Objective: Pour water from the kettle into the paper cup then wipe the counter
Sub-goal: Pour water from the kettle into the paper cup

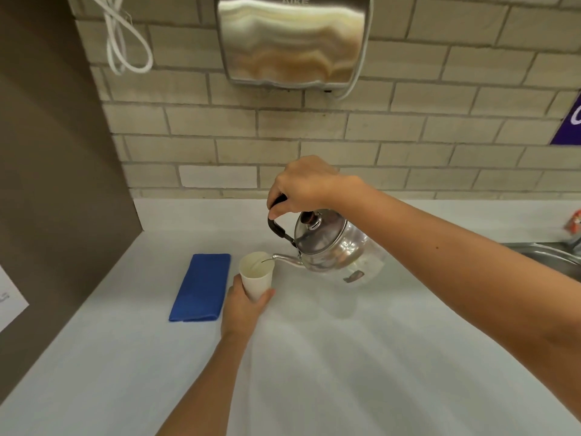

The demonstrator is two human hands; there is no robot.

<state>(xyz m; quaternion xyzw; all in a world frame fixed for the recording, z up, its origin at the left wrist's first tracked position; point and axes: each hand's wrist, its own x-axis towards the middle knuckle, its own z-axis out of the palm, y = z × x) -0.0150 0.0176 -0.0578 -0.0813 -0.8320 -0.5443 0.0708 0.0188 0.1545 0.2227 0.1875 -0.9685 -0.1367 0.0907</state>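
Near the middle of the frame the right hand (301, 184) is clamped around the black handle of the steel kettle (330, 243), holding it in the air, tipped toward the left. Just below and left, the left hand (245, 305) is wrapped around the lower wall of the paper cup (256, 275), thumb on one side and fingers on the other. The kettle's thin spout tip sits right over the cup's rim, and a fine stream seems to enter it; the cup's fill level is hard to read. The kettle looks rigid and fairly heavy, best carried by its handle. The cup is light and thin-walled, so a firm squeeze would likely buckle it. To the left of the cup, close by the left hand, a folded blue cloth (201, 287) lies flat on the white tabletop (345, 372), soft and easy to pinch by an edge.
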